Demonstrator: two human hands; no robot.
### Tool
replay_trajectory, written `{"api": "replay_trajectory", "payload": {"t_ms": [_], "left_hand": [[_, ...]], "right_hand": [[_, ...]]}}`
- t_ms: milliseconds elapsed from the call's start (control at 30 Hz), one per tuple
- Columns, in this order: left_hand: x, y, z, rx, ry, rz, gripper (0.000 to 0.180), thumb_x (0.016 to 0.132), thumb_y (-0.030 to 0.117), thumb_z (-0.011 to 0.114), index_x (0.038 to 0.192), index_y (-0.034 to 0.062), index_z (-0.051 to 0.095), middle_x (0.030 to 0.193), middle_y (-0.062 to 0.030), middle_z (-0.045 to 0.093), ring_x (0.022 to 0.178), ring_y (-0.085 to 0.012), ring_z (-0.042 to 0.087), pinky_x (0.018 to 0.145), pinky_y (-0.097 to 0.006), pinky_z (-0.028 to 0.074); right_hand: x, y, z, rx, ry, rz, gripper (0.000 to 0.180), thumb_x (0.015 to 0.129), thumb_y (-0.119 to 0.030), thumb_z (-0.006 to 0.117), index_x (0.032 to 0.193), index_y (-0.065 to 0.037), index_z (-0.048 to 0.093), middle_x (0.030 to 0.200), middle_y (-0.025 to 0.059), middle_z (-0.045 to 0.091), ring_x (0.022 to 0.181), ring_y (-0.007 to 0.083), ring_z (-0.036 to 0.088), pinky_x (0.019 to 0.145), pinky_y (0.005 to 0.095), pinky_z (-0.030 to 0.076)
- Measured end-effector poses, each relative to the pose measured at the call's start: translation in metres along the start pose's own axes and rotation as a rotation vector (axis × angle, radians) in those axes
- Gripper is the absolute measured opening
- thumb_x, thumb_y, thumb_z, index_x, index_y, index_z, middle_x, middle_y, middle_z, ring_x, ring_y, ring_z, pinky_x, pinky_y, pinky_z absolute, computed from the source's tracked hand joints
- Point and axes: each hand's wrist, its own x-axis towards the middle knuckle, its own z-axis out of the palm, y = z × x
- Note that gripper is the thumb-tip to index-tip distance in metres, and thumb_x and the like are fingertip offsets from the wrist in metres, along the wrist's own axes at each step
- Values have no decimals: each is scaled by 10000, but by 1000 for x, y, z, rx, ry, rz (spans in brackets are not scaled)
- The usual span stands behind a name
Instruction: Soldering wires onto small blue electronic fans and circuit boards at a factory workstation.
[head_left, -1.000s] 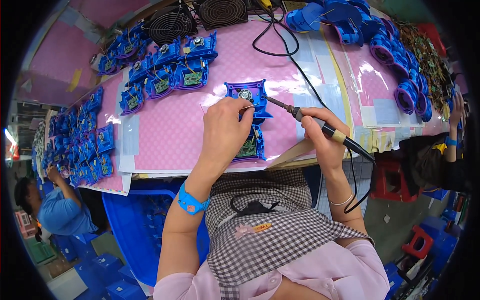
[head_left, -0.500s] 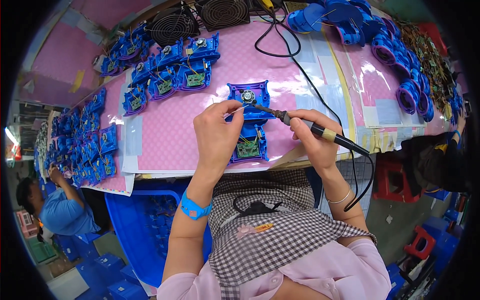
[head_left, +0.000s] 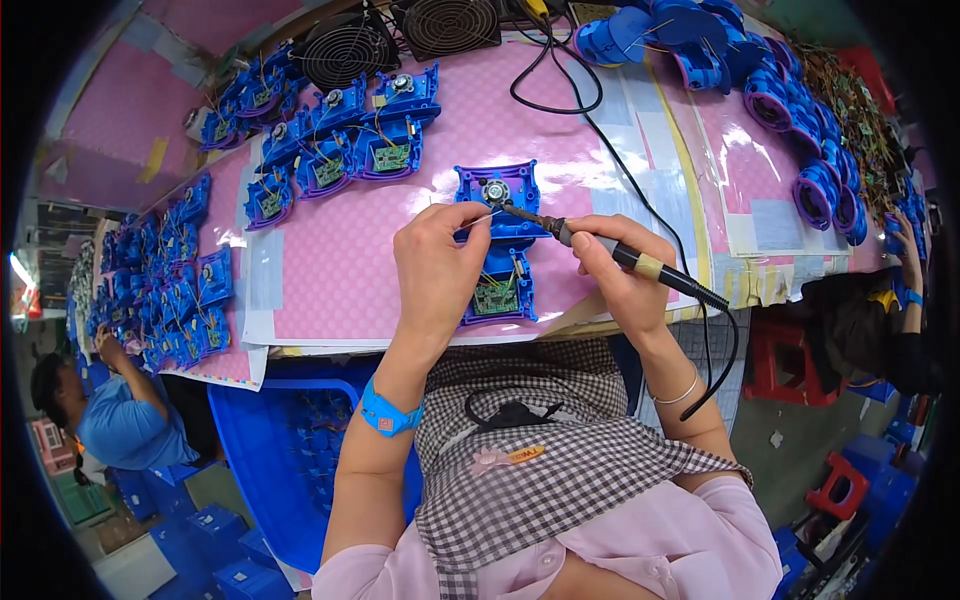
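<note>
1. Centre of frame: our right hand (head_left: 622, 268) grips the soldering iron (head_left: 610, 248), tip at the blue housing (head_left: 497, 240).
2. Our left hand (head_left: 437, 268) pinches a thin wire (head_left: 480, 217) there.
3. Risk: if a hand slips, the tip scorches plastic or fingers.

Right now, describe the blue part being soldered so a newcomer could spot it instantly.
On the pink table, look at the near edge between both hands. The blue housing lies alone there, soldering iron tip at its round motor, unlike the clustered ones farther back.
</note>
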Motion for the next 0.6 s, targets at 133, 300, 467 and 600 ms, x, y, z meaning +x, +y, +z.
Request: {"api": "replay_trajectory", "payload": {"t_ms": [133, 300, 467, 600], "left_hand": [[0, 4, 0, 12, -24, -25, 120, 774, 58, 668, 871, 7, 715, 776, -96, 675, 614, -159, 570, 560, -292, 437], [1, 3, -1, 25, -31, -26, 129, 773, 57, 648, 872, 2, 710, 821, -140, 687, 704, -247, 667, 641, -330, 515], [4, 5, 3, -1, -19, -14, 119, 773, 55, 648, 863, 3, 707, 821, -141, 685, 705, -247, 668, 639, -331, 515], [3, 5, 2, -3, -10, -25, 111, 773, 55, 649, 856, 2, 701, 815, -138, 680, 686, -244, 658, 625, -335, 510]], "right_hand": [[0, -1, -3, -78, -31, -104, 138, 826, -28, 651, 946, 28, 688, 769, 68, 653, 599, 88, 575, 542, 195, 433], [-3, -3, -10, -46, 42, -55, 144, 821, -17, 637, 945, 41, 680, 763, 82, 638, 613, 106, 572, 558, 221, 445], [-5, -5, -24, 74, 140, 88, 170, 856, -43, 608, 985, 57, 658, 793, 91, 628, 614, 118, 565, 570, 229, 445], [-9, 2, -32, 161, 257, 88, 191, 893, -51, 588, 1042, 58, 633, 779, 99, 615, 576, 116, 532, 530, 236, 418]]}}
